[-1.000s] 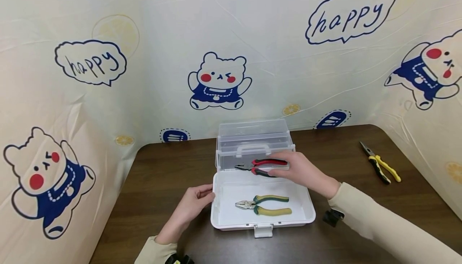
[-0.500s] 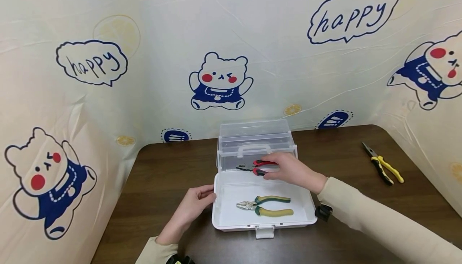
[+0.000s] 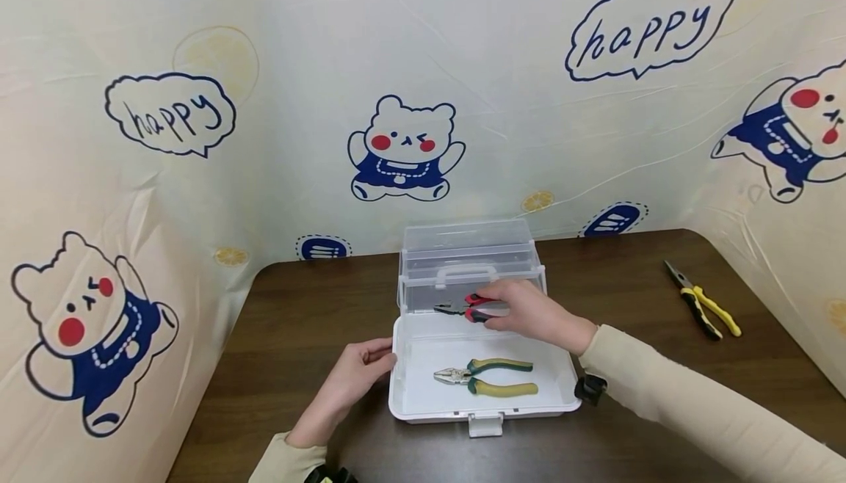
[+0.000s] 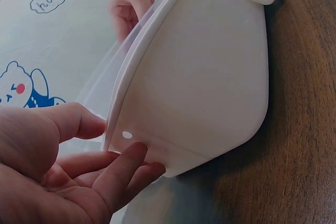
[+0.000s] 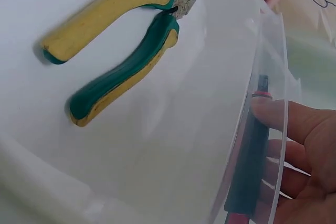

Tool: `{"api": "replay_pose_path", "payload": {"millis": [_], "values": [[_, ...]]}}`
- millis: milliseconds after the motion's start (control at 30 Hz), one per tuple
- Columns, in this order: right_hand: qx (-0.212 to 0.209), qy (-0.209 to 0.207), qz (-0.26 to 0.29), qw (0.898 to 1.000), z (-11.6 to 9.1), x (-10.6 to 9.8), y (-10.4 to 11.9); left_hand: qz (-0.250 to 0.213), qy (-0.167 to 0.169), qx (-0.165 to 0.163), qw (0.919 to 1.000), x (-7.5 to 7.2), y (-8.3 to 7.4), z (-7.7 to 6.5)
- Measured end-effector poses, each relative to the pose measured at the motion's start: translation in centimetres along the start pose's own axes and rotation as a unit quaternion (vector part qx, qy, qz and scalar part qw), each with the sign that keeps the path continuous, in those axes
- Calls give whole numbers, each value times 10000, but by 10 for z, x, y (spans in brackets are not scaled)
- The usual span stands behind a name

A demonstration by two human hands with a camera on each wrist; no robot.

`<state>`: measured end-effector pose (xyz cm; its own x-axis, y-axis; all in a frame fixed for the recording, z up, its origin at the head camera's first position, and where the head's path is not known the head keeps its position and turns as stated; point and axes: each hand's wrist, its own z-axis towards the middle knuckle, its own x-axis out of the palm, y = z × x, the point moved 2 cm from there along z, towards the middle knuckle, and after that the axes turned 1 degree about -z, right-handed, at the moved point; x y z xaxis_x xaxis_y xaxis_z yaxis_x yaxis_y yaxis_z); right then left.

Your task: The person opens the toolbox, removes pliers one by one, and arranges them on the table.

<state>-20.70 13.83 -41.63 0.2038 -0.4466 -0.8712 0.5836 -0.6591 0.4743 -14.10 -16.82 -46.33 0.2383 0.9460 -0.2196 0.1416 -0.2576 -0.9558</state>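
Observation:
A white toolbox (image 3: 413, 404) stands open on the table, its clear plastic trays and lid (image 3: 465, 237) folded up behind. My left hand (image 3: 357, 374) grips its left wall; in the left wrist view the thumb is at the rim and the fingertips lie against the outer side (image 4: 205, 77). Over the rear tray, my right hand (image 3: 532, 314) holds combination pliers (image 3: 474, 315) with red and black handles, jaws pointing left. Through clear plastic in the right wrist view, the thumb lies on a dark handle (image 5: 249, 150). Green and yellow combination pliers (image 3: 502, 389) lie on the toolbox floor.
Needle-nose pliers (image 3: 702, 303) with yellow and black handles lie on the right side of the brown wooden table (image 3: 311, 299). A white latch (image 3: 485, 424) sticks out at the toolbox front. Printed cloth (image 3: 277, 42) hangs around the table's back and sides.
My right hand has shifted left along the red and black handles and now covers more of them, while those pliers stay nearly in place. My left hand keeps its grip on the toolbox.

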Motion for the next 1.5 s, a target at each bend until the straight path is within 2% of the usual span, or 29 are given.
{"api": "replay_pose_path", "payload": {"millis": [267,567,867,1500], "values": [[130,-19,135,9998,-10,-3,0,-92,119,85,9999,1,2,0],[254,-93,366,9990,-18,-21,1,-47,69,51,10000,1,3,1],[364,-267,345,9984,-32,-35,-5,74,-4,73,9999,1,2,2],[1270,-526,105,9904,-84,-63,-25,37,95,109,9999,0,1,0]]}}
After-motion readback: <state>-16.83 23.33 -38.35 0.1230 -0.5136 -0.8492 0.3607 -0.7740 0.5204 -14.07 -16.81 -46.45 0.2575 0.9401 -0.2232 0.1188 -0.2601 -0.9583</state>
